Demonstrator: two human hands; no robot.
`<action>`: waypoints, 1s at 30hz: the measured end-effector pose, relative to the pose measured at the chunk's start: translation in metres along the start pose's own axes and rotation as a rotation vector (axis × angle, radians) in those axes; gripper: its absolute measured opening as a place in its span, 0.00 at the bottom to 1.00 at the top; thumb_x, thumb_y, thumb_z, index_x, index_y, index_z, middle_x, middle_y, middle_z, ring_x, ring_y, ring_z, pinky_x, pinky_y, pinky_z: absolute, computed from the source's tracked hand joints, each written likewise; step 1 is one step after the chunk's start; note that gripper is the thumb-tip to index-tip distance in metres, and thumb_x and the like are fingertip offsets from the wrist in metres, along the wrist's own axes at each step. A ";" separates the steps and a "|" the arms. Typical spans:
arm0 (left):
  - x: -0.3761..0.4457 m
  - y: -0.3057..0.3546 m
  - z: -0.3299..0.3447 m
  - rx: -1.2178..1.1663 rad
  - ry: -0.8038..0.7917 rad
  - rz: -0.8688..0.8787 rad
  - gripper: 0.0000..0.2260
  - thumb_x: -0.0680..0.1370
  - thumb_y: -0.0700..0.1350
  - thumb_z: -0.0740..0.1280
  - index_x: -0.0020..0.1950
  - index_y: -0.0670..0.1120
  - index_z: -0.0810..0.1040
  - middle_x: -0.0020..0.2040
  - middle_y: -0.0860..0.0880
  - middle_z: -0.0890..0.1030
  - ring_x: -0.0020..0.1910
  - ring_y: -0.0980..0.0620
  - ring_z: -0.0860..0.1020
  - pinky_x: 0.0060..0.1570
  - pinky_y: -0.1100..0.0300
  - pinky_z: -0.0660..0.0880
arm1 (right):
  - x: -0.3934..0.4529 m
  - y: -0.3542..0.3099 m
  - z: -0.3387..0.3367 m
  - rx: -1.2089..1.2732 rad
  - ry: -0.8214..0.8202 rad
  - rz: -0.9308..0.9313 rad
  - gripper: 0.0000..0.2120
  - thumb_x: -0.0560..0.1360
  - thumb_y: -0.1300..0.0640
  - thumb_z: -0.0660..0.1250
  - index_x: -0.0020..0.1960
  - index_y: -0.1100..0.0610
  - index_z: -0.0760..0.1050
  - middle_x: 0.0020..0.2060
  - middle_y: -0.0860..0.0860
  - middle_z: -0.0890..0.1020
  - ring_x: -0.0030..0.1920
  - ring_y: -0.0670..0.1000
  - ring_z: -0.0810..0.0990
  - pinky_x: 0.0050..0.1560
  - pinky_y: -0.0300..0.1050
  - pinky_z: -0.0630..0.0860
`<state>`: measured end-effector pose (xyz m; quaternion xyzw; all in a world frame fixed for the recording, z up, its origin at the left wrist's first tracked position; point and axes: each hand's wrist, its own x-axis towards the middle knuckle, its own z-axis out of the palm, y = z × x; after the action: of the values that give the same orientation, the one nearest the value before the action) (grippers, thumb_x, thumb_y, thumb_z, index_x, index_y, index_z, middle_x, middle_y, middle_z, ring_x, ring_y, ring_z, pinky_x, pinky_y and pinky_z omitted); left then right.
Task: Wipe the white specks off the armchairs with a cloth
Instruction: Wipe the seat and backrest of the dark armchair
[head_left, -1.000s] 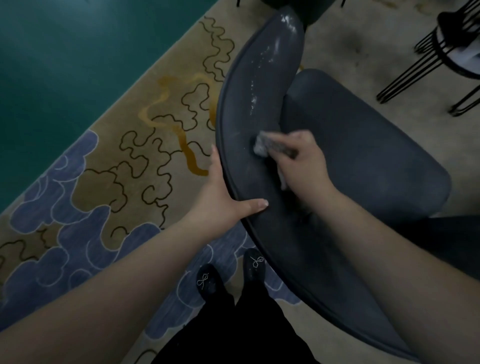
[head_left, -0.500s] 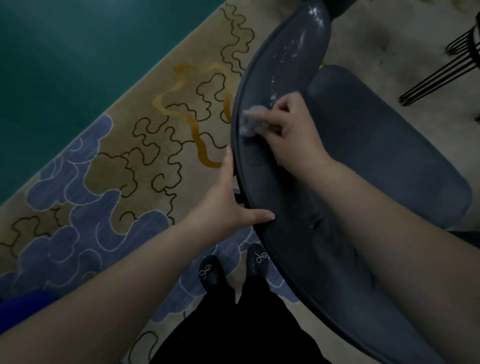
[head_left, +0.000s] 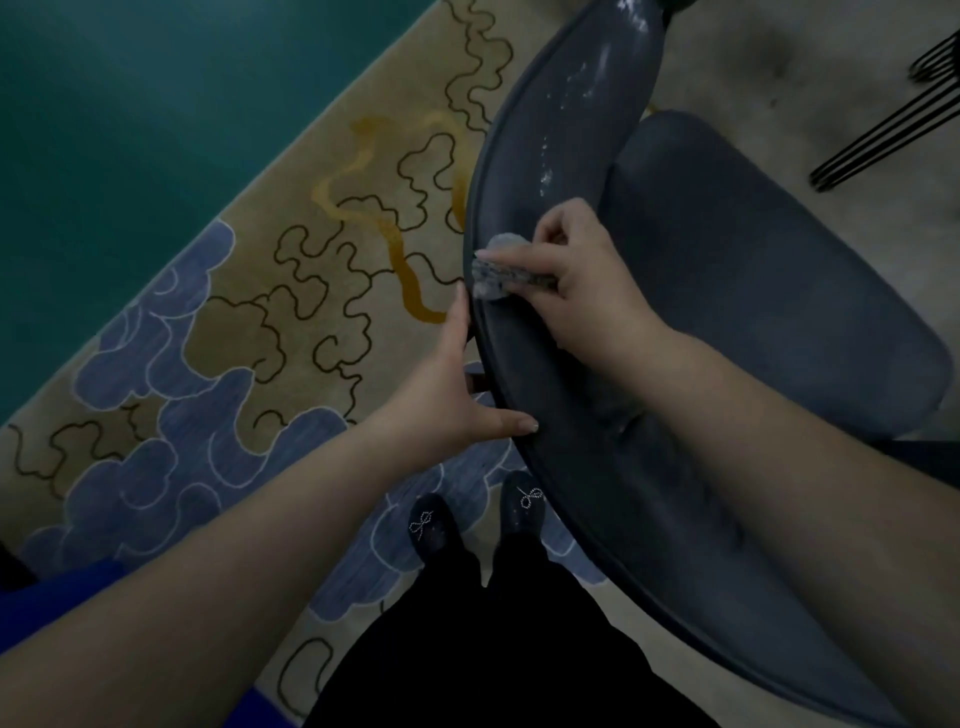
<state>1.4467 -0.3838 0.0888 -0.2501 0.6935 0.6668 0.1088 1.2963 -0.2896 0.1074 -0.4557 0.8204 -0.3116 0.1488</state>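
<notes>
A dark grey armchair (head_left: 753, 291) stands in front of me, its curved backrest (head_left: 550, 171) running from top centre down to the lower right. White specks (head_left: 582, 88) dot the upper part of the backrest. My right hand (head_left: 571, 275) grips a small grey cloth (head_left: 493, 273) and presses it against the backrest near its left rim. My left hand (head_left: 452, 400) holds that rim from outside, with the fingers behind it and the thumb lying on its inner face.
A patterned rug (head_left: 249, 338) in tan and blue lies on the floor to the left, beside teal carpet (head_left: 130, 104). Black wire legs (head_left: 893, 130) of another piece of furniture show at the top right. My shoes (head_left: 478, 519) stand just below the chair.
My right hand has carried the cloth leftward across the backrest to its left rim. The left hand keeps its hold on the rim. The view has shifted slightly.
</notes>
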 end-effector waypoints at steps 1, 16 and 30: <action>0.000 0.000 0.000 0.002 -0.003 0.012 0.59 0.64 0.37 0.79 0.78 0.56 0.38 0.76 0.58 0.59 0.65 0.57 0.73 0.60 0.52 0.76 | 0.004 -0.001 0.003 0.019 -0.002 0.013 0.14 0.74 0.60 0.69 0.57 0.47 0.81 0.49 0.52 0.67 0.51 0.51 0.69 0.56 0.46 0.72; 0.008 0.000 0.000 0.012 0.083 0.010 0.57 0.63 0.49 0.80 0.78 0.58 0.41 0.76 0.57 0.61 0.69 0.53 0.69 0.64 0.49 0.72 | 0.015 0.033 0.021 0.200 0.319 0.118 0.18 0.74 0.62 0.69 0.61 0.48 0.78 0.47 0.51 0.65 0.49 0.47 0.68 0.58 0.30 0.67; 0.058 0.028 -0.025 0.076 0.222 0.026 0.49 0.68 0.47 0.78 0.78 0.60 0.47 0.69 0.64 0.67 0.65 0.62 0.70 0.64 0.54 0.73 | 0.040 0.048 0.023 0.329 0.429 0.183 0.18 0.75 0.63 0.69 0.62 0.49 0.77 0.45 0.48 0.64 0.45 0.41 0.67 0.56 0.27 0.66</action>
<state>1.3878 -0.4207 0.0875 -0.3093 0.7291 0.6097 0.0322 1.2558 -0.3134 0.0604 -0.2731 0.8094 -0.5149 0.0713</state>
